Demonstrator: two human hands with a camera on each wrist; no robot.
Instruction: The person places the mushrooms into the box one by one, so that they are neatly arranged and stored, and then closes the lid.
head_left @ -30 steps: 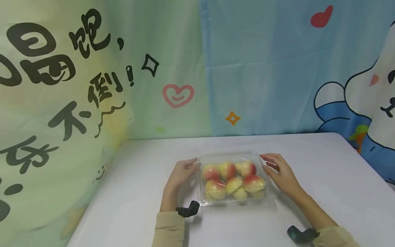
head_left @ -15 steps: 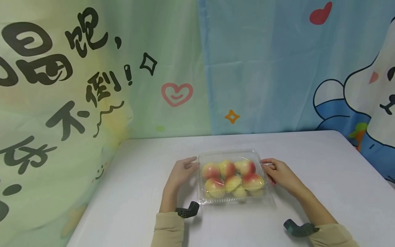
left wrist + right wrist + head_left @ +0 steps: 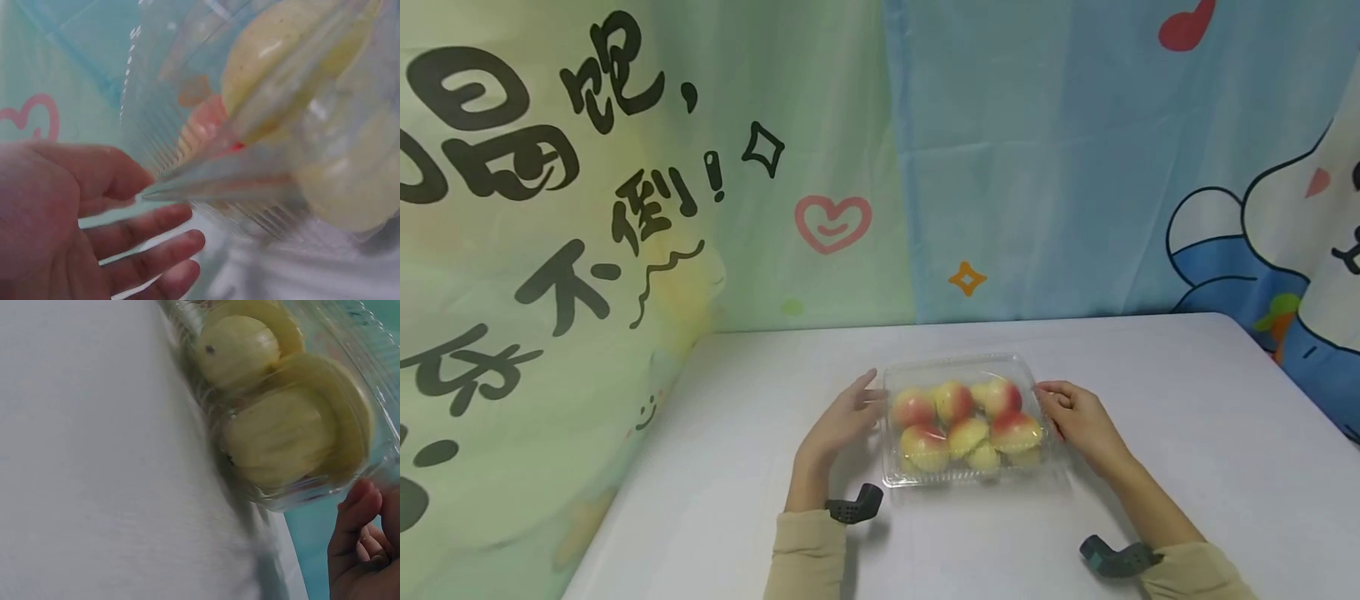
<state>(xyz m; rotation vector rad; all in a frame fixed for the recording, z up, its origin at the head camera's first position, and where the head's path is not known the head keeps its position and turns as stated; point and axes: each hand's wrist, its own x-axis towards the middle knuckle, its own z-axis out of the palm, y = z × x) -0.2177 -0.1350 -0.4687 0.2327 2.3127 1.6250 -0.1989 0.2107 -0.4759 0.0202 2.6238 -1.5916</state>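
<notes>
A clear plastic clamshell box [image 3: 970, 478] lies in the middle of the table, filled with several yellow fruits [image 3: 956, 402] blushed with red. My left hand [image 3: 847, 421] is at its left rim, the index finger pointing up and away. In the left wrist view, the thumb side touches the rim's corner while the other fingers [image 3: 156, 256] reach out straight and spread below. At the opposite side, my right hand [image 3: 1086, 423] pinches the right rim. The right wrist view shows the thumb [image 3: 359, 503] against the rim's corner, with the other fingers curled behind.
A white cloth covers the table [image 3: 760, 392]. Behind it hangs a printed curtain [image 3: 1000, 183] with writing, hearts and a cartoon animal. Each wrist wears a dark camera [image 3: 859, 505].
My right hand's spread fingers have gathered in at the box's right rim. The left index finger has risen from the left rim. The box stays in about the same place.
</notes>
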